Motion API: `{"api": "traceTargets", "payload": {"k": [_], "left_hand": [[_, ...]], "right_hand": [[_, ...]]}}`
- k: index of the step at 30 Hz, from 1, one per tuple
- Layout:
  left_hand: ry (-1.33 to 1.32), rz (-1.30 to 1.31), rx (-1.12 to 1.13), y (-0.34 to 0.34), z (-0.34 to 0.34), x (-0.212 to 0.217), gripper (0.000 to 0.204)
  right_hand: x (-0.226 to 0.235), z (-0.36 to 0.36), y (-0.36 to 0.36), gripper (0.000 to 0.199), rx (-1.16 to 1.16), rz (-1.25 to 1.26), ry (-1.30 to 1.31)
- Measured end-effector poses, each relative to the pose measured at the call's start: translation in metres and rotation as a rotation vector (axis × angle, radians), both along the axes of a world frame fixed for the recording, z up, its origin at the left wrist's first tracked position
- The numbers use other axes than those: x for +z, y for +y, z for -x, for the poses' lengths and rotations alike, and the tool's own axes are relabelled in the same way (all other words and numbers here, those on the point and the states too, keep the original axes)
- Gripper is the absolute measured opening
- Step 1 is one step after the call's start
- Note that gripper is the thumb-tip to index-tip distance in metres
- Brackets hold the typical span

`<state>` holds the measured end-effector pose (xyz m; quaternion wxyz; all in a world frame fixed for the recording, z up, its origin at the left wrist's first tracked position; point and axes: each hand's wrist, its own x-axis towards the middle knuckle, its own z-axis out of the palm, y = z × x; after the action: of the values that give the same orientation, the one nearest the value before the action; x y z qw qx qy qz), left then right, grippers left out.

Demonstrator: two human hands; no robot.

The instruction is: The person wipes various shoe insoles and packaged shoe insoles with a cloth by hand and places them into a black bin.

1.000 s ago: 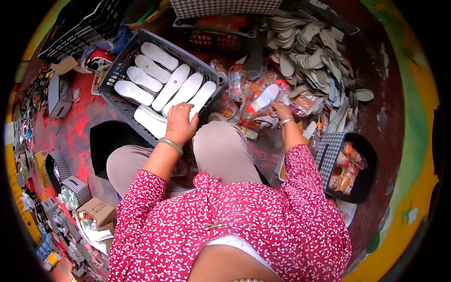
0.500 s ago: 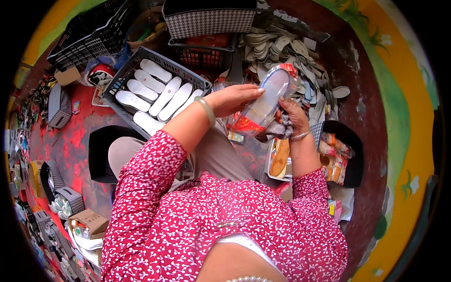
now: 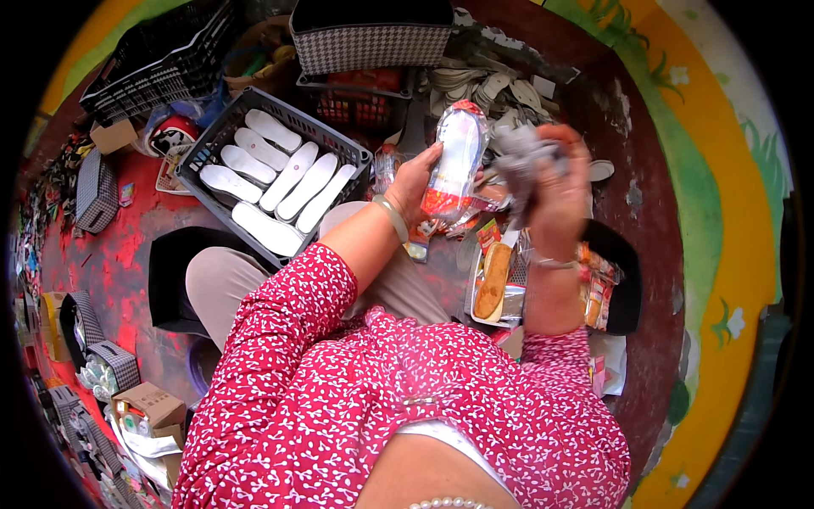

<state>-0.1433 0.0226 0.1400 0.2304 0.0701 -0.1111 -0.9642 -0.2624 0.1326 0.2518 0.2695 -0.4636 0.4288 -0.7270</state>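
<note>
My left hand (image 3: 414, 181) is closed on the lower left edge of a white insole in a clear plastic packet (image 3: 459, 159) with red and orange ends. The packet stands tilted up, its front turned toward me. Just to its right, my right hand (image 3: 566, 193) grips a crumpled grey cloth (image 3: 524, 159); hand and cloth are smeared by motion. Left of the packet, a dark plastic crate (image 3: 333, 129) holds several white insoles (image 3: 288, 176) laid flat. Below my right hand, a tan insole (image 3: 492, 283) lies in a white tray (image 3: 476, 316).
Behind the packet lies a heap of pale insoles (image 3: 475, 83). A checked fabric bin (image 3: 373, 47) stands at the back, a black crate (image 3: 161, 72) at far left. Another black bin (image 3: 626, 280) with packets stands right of my forearm; a cardboard box (image 3: 154, 402) is lower left.
My left hand has taken hold of the packet, which now stands more upright and further left. My right hand has let go of it and lifted the grey cloth up to the right.
</note>
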Motion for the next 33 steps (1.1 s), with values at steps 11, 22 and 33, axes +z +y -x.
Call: {"api": "traceTargets", "payload": {"k": [11,22,33], "left_hand": [[-0.309,0.083,-0.081,0.002,-0.025,0.009,0.042],[-0.28,0.598,0.095,0.002,-0.018,-0.013,0.037],[-0.019,0.048,0.093,-0.02,-0.031,-0.03,0.034]], "right_hand": [[-0.096,-0.015,-0.044,0.052,-0.195,-0.269,1.301],[-0.087,0.037,-0.109,0.039,-0.364,-0.255,0.771],[-0.123,-0.064,-0.025,0.054,-0.016,-0.021,0.849]]}}
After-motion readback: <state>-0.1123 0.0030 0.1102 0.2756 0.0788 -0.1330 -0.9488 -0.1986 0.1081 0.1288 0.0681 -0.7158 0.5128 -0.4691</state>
